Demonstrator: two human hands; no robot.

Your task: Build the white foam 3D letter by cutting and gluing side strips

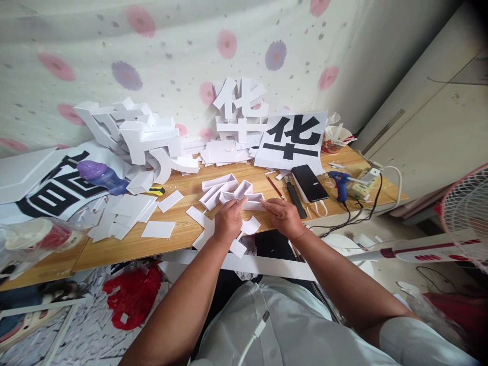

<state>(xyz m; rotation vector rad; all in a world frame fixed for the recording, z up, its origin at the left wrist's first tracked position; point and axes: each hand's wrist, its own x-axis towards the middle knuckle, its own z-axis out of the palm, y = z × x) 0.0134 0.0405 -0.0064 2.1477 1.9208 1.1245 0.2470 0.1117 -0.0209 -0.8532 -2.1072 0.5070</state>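
Note:
A white foam-board character piece (229, 190) lies on the wooden table (179, 239) in front of me. My left hand (227, 221) rests on its near edge, index finger stretched onto a white strip, the other fingers curled. My right hand (282, 216) presses on the piece's right end (254, 204), fingers pinched against the strip. Loose white foam strips (204, 223) lie around both hands.
Finished white 3D characters (236, 109) and offcuts (133, 137) pile at the back. A printed black character sheet (292, 140), a black phone (308, 182), a blue glue gun (339, 184), a red pencil (274, 186) and a power strip (364, 184) sit right. A fan (463, 213) stands far right.

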